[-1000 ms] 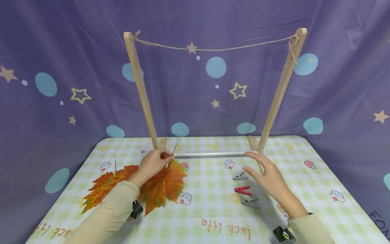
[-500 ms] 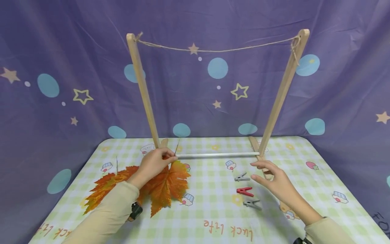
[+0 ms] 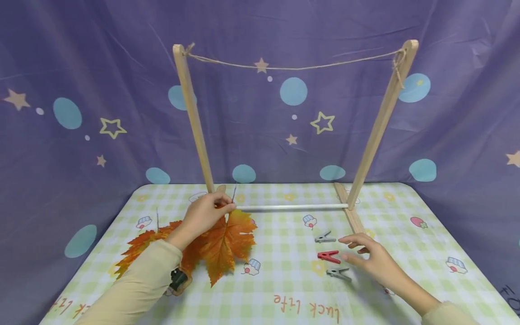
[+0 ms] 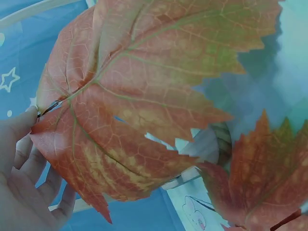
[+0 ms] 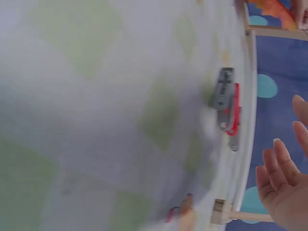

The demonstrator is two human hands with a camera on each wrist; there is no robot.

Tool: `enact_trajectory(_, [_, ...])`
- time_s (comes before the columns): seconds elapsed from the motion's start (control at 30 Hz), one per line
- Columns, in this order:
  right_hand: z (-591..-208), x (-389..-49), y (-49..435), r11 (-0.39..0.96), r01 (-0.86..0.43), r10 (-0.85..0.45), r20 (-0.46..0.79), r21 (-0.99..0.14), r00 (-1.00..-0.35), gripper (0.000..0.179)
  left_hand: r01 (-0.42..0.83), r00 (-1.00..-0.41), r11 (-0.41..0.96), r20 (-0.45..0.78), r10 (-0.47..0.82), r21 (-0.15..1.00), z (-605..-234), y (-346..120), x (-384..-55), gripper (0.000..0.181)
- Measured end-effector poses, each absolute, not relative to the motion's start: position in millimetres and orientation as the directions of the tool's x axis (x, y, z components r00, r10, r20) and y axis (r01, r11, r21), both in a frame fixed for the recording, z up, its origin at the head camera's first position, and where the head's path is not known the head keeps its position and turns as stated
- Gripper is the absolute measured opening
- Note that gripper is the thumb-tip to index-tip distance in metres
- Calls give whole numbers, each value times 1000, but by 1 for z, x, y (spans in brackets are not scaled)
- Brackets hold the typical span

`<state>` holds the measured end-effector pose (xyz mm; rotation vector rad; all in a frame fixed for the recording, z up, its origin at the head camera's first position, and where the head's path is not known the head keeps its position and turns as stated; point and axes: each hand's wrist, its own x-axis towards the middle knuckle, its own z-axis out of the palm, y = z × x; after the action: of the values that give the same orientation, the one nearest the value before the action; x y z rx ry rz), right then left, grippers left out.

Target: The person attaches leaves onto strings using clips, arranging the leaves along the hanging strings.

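Observation:
In the head view my left hand pinches the thin stem of an orange maple leaf between thumb and forefinger. Close up in the left wrist view, the veined leaf spreads out from that grip. Another maple leaf lies on the table at left, partly behind my left forearm. My right hand, holding nothing, hovers with parted fingers just right of a red clothespin. A grey clothespin lies beyond the red one, and a second grey clothespin lies nearer to me.
Behind the hands stands a frame with a left wooden post and a right wooden post. Sagging twine joins their tops, and a white rod joins them low down. A checked cloth covers the table.
My right hand has moved down toward me, away from the frame's right foot and closer to the clothespins. The left hand keeps its pinch on the maple leaf, which has shifted slightly.

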<state>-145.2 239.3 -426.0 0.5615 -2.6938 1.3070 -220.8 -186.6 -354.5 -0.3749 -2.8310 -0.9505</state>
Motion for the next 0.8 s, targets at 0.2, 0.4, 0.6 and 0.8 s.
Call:
enact_trajectory(0.2, [-438, -141, 244, 600, -324, -288, 181, -731, -940, 33, 282, -959, 759, 207, 196, 587, -351, -186, -220, 13])
enact_trajectory(0.4, [-448, -137, 247, 614, -294, -304, 124, -733, -944, 32, 301, -951, 769, 240, 197, 564, -343, -185, -218, 11])
enact_trajectory(0.6, [-456, -137, 246, 592, -331, -356, 130, -735, -925, 29, 287, -954, 772, 245, 175, 567, -336, -183, -217, 15])
enact_trajectory(0.8, [-455, -138, 245, 607, -314, -404, 57, -730, -913, 35, 286, -953, 760, 255, 163, 583, -329, -183, -219, 16])
